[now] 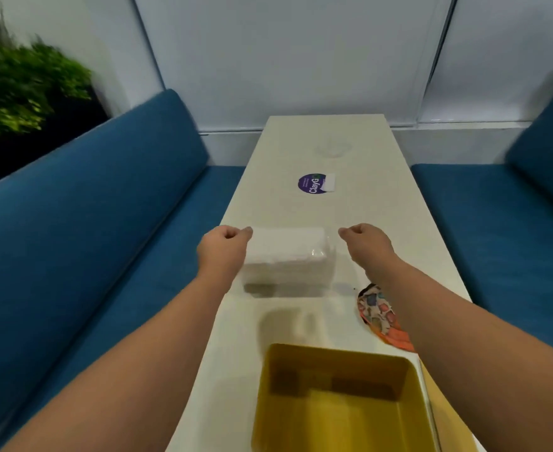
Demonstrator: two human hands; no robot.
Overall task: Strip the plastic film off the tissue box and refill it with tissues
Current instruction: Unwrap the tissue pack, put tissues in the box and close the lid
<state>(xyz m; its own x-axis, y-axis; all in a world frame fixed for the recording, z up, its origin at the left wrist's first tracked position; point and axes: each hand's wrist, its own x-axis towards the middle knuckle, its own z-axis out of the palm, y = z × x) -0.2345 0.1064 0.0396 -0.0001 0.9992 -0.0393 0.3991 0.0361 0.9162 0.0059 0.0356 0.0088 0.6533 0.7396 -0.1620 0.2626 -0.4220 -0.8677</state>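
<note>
A white pack of tissues [288, 256] in clear plastic film hangs a little above the table, casting a shadow beneath it. My left hand [224, 246] pinches the film at the pack's upper left corner. My right hand [368, 241] is curled in a pinch just off the pack's right end, where the glossy film [329, 247] bulges toward it. The film between its fingertips is barely visible. The open yellow tissue box [337, 357] stands empty at the near end of the table.
The long white table [382, 203] carries a purple round sticker [312, 183]. A patterned orange cloth [379, 313] lies under my right forearm. Blue sofas [89, 223] flank both sides, and a green plant [17, 83] stands at far left.
</note>
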